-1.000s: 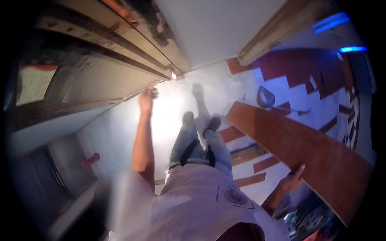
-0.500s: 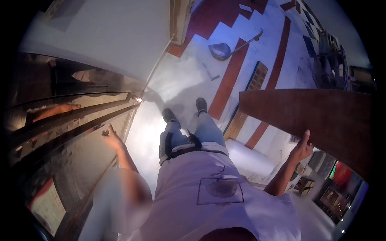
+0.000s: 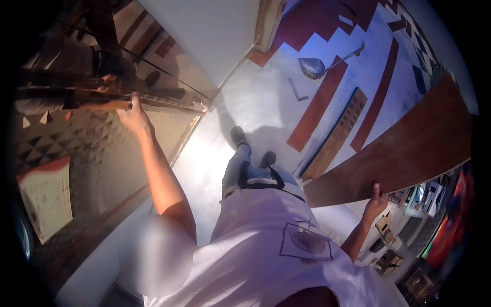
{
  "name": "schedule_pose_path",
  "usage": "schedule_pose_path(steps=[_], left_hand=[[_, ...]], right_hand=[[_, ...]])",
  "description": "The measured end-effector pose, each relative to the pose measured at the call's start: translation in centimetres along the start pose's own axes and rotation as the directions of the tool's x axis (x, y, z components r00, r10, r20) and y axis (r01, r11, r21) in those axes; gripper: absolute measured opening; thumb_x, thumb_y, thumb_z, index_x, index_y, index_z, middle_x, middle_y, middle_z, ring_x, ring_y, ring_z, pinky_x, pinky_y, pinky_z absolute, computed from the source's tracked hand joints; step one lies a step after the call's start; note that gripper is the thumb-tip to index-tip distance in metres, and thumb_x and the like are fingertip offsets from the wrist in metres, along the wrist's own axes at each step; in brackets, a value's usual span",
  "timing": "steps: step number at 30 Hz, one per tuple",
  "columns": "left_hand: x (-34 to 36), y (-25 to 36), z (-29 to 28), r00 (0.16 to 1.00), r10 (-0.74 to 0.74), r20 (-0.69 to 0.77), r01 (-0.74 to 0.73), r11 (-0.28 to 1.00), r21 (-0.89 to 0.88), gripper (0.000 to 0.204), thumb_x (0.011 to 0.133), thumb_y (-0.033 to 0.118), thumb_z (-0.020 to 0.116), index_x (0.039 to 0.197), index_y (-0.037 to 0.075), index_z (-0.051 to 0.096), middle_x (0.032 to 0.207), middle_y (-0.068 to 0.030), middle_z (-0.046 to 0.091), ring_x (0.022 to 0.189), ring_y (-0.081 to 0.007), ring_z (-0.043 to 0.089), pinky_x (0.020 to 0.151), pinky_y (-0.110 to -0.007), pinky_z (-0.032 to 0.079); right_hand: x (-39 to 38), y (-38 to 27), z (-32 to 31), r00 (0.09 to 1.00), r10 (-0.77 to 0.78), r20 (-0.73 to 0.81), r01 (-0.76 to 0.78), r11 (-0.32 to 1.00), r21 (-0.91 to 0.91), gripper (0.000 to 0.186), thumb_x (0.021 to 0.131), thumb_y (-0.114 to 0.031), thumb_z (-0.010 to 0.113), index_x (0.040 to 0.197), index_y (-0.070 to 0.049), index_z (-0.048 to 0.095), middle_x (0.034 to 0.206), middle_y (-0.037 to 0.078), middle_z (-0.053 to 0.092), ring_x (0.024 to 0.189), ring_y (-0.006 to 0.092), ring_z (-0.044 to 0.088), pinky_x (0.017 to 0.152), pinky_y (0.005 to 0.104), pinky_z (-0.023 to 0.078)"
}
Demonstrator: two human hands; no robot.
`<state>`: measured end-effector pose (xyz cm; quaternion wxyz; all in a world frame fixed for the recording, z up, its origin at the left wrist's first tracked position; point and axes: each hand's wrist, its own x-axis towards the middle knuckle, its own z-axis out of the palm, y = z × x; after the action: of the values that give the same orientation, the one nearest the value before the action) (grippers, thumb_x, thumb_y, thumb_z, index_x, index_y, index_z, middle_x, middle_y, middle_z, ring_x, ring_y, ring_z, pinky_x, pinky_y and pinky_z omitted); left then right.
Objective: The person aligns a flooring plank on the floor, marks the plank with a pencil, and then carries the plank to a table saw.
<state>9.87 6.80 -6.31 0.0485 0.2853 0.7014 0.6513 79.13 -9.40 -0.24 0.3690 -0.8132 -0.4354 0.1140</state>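
- At the floor's right side, the board [image 3: 399, 148], brown and long, hangs slantwise above the floor [image 3: 194, 179], its narrow end near the shirt [image 3: 266, 225] and its broad end toward the right rim of the view.
- On the board's lower edge, the right hand [image 3: 376, 209] holds it, thumb up against the face, the other fingers mostly hidden behind.
- Just below that edge, tools and odds and ends [image 3: 422, 199] crowd close in view.
- Left of the body, the left hand [image 3: 135, 120] is at the dark rail [image 3: 169, 102] of the panel [image 3: 117, 163], thumb raised; whether its fingers close on the rail, I cannot tell.
- Along the panel's foot, pale floor runs as a band toward the strips, with both shoes [image 3: 238, 135] on it.
- Ahead, an L-shaped square [image 3: 298, 93] lies between the panel's foot and a red-brown strip [image 3: 319, 105]; beyond it a dustpan [image 3: 311, 67] lies with its handle reaching right, past the strip's far end.
- Toward the floor's far edge, red boards [image 3: 312, 23] end in a stepped line beside the door frame [image 3: 268, 23].
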Motion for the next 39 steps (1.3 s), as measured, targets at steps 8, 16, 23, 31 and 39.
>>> schedule_pose_path(steps=[8,16,23,31,39], left_hand=[[-3.8,2.2,-0.1,1.0,-0.024,-0.013,0.025,0.999,0.035,0.034,0.088,0.0,0.069,0.121,-0.003,0.06,0.107,-0.0086,0.068,0.096,-0.0166,0.064,0.088,-0.029,0.049],[-9.4,2.3,-2.5,0.996,-0.069,0.054,0.068,0.997,0.027,0.031,0.09,-0.002,0.065,0.121,-0.002,0.061,0.108,-0.0082,0.067,0.097,-0.0156,0.064,0.088,-0.029,0.05],[-13.4,4.3,-2.7,0.991,-0.087,0.097,0.097,0.99,-0.1,0.03,0.091,-0.004,0.064,0.121,-0.003,0.059,0.109,-0.0081,0.066,0.098,-0.018,0.065,0.092,-0.031,0.05],[-17.5,6.1,-3.5,0.98,-0.196,0.039,0.198,0.979,-0.043,0.021,0.091,0.002,0.068,0.11,-0.005,0.064,0.106,-0.0105,0.069,0.092,-0.0181,0.065,0.09,-0.033,0.05],[-19.6,10.3,-3.8,0.984,-0.178,0.009,0.177,0.982,0.069,0.014,0.091,0.008,0.072,0.095,0.002,0.06,0.096,-0.009,0.067,0.093,-0.0184,0.063,0.093,-0.033,0.048]], right_hand=[[-4.4,6.7,-3.1,0.987,0.121,0.106,-0.13,0.987,0.09,0.045,0.095,-0.027,0.072,0.113,0.013,0.064,0.107,0.016,0.071,0.094,0.0229,0.063,0.087,0.0349,0.049],[-3.7,9.7,-5.4,0.985,0.132,0.107,-0.151,0.969,0.193,0.043,0.094,-0.025,0.073,0.113,0.013,0.065,0.11,0.017,0.07,0.099,0.0219,0.061,0.093,0.0345,0.046],[-0.8,8.5,-4.3,0.991,0.103,0.087,-0.118,0.973,0.198,0.04,0.093,-0.023,0.074,0.11,0.014,0.066,0.106,0.016,0.07,0.095,0.0214,0.061,0.089,0.035,0.048],[4.7,5.5,-0.8,0.989,0.095,0.11,-0.105,0.99,0.094,0.047,0.092,-0.031,0.074,0.107,0.013,0.067,0.105,0.019,0.071,0.096,0.023,0.062,0.091,0.0351,0.047],[11.1,7.7,5.4,0.953,0.039,0.301,-0.108,0.97,0.216,0.031,0.093,-0.017,0.073,0.104,0.011,0.068,0.103,0.012,0.072,0.093,0.0174,0.061,0.087,0.0326,0.049]])
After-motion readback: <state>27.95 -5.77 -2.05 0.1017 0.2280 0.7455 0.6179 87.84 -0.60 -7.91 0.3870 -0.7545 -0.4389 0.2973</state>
